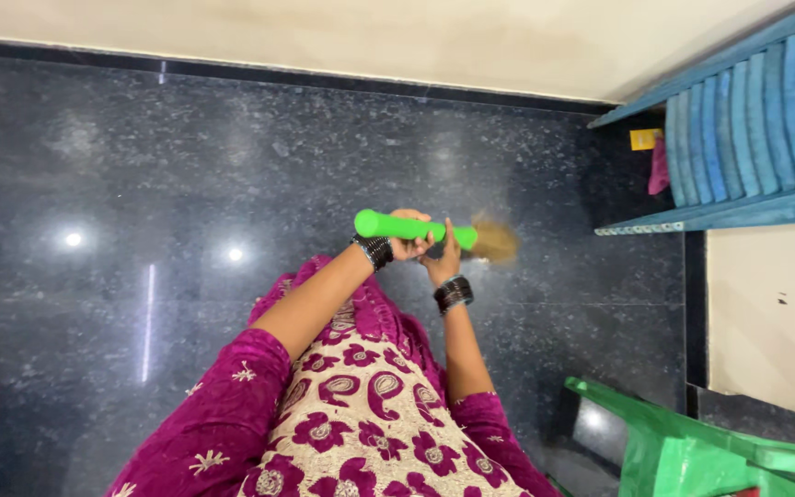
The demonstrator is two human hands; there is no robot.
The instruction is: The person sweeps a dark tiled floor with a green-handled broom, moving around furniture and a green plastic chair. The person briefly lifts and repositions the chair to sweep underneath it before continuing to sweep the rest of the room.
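Note:
I look straight down at a dark polished stone floor (pixel 140 184). Both hands grip the bright green handle (pixel 397 225) of a broom, held level in front of me. My left hand (pixel 409 243) closes around the handle's middle, and my right hand (pixel 443 258) holds it nearer the bristle end. The straw-coloured bristles (pixel 494 241) are blurred at the handle's right end. Dark bangles sit on both wrists. My magenta patterned sleeves and dress fill the lower middle of the view.
A stack of blue plastic chairs (pixel 747 129) stands at the upper right against a cream wall (pixel 370 37). A green plastic chair (pixel 692 451) sits at the lower right. A small yellow and pink item (pixel 650 156) lies beside the blue chairs.

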